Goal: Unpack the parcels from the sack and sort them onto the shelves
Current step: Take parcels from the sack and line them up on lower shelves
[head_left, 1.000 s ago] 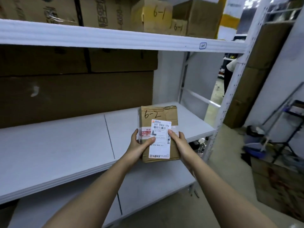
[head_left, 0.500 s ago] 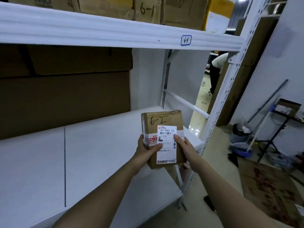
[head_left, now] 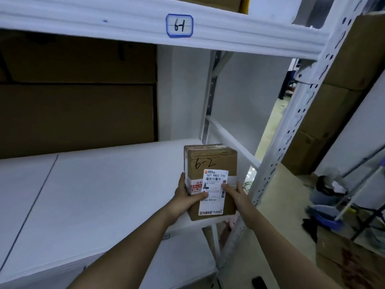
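Note:
A small brown cardboard parcel (head_left: 212, 161) marked "6-2", with a white shipping label, is held over the right end of the white middle shelf (head_left: 100, 195). My left hand (head_left: 186, 198) grips its left edge, thumb across the front. My right hand (head_left: 235, 195) grips its right edge, thumb on the label. The shelf beam above (head_left: 145, 28) carries a tag (head_left: 179, 25) reading "6-1". The sack is not in view.
Large brown cartons (head_left: 77, 97) fill the back left of the middle shelf. The rack's perforated white upright (head_left: 291, 130) stands just right of the parcel. Stacked cartons (head_left: 337, 101), a blue dustpan and mop (head_left: 327, 213) and a patterned carton (head_left: 350, 263) lie on the floor to the right.
I have moved closer to the rack and the view has shifted right. The parcel, still in both hands, now sits nearer the shelf's right end and its upright post.

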The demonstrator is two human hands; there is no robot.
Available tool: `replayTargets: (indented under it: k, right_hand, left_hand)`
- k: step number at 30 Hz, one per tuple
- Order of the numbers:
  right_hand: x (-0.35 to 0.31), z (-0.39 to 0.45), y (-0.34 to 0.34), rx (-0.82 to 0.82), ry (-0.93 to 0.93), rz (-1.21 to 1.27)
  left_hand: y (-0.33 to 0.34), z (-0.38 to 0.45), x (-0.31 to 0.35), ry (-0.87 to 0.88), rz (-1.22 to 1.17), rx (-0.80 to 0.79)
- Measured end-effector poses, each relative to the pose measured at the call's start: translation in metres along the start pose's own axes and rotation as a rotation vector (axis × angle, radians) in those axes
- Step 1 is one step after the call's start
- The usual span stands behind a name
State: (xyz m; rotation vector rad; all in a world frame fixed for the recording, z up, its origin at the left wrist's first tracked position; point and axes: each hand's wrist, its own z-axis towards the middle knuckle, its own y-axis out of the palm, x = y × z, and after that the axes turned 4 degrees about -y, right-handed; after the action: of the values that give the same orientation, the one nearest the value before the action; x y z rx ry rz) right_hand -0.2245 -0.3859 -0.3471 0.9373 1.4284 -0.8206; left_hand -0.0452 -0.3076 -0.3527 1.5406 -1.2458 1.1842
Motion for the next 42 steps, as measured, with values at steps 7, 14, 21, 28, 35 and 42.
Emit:
replayTargets:
  k: [7,14,21,28,35,42]
  right_hand:
    - [0.014,0.036,-0.068,-0.098,0.008,-0.126]
    - [0.025,0.06,-0.085,-0.172,0.03,-0.257]
    - [0.039,0.083,-0.084,-0.165,0.065,-0.267]
    - [0.04,0.111,-0.073,-0.219,0.062,-0.265]
    - [0.041,0.125,-0.069,-0.216,0.072,-0.229]
    - [0.043,0.132,-0.069,-0.177,0.069,-0.226]
  left_hand:
    - [0.062,0.034,-0.003,0.009,-0.02,0.095]
    - [0.082,0.046,-0.012,0.07,0.012,0.134]
    - [0.08,0.063,-0.021,0.05,0.037,0.197]
    - [0.066,0.083,-0.019,0.022,0.059,0.256]
    - [0.061,0.097,-0.017,-0.018,0.037,0.281]
    - [0.064,0.101,-0.017,0.002,0.043,0.294]
